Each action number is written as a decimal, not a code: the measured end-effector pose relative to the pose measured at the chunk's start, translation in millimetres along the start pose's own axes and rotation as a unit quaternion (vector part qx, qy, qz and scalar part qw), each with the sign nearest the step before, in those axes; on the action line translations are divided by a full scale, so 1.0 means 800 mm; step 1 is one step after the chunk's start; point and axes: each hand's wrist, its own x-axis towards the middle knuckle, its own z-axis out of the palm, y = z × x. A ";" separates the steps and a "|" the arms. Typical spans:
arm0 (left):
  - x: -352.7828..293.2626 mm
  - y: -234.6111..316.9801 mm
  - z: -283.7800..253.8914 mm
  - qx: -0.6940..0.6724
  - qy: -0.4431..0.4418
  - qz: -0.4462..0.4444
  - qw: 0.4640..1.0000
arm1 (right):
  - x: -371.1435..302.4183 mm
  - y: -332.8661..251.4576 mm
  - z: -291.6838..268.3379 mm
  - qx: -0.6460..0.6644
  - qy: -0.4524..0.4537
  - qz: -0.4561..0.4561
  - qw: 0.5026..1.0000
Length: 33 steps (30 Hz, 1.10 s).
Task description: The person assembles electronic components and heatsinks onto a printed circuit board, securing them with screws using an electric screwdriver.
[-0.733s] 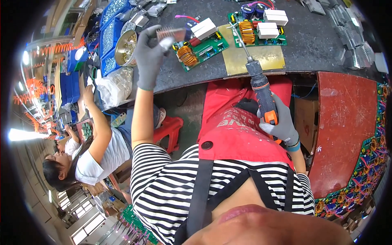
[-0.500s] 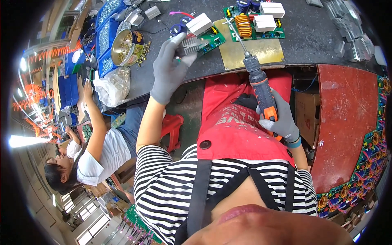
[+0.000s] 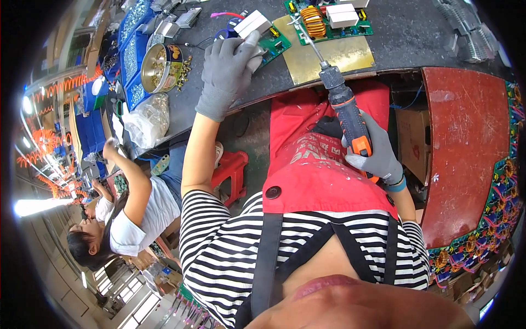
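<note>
My left hand [image 3: 226, 74], in a grey glove, is closed around a finned metal heat sink, mostly hidden behind the fingers. It is at the near left end of a green circuit board [image 3: 278, 48] that carries a white block [image 3: 253, 24]. In my gloved right hand [image 3: 381, 153] is a black and orange power screwdriver [image 3: 350, 120], held in front of my red apron. Its long bit [image 3: 313, 48] points away from me, over a brass-coloured plate [image 3: 329, 60]. A second circuit board [image 3: 364, 30], with a copper coil [image 3: 313, 22] and white blocks, lies at the plate's far edge.
A round tin [image 3: 159, 68] of small brass-coloured parts and blue bins [image 3: 130, 60] of screws stand at the left, by a plastic bag [image 3: 147, 123]. Heat sinks [image 3: 471, 41] lie far right. A co-worker [image 3: 137, 214] sits to the left, near a red stool [image 3: 233, 172].
My left hand has turned over, its fingers now covering the heat sink. The view has shifted slightly; the power screwdriver stays in my right hand.
</note>
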 end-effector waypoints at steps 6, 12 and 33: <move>0.000 -0.005 0.010 -0.102 0.029 -0.048 0.993 | 0.002 0.000 0.001 0.001 -0.005 -0.002 1.000; -0.003 -0.003 0.012 -0.132 0.021 -0.055 0.989 | 0.001 0.000 0.005 0.013 0.000 -0.010 1.000; -0.011 0.023 0.050 0.013 0.078 -0.108 0.991 | 0.012 0.006 0.005 0.045 -0.042 0.040 0.997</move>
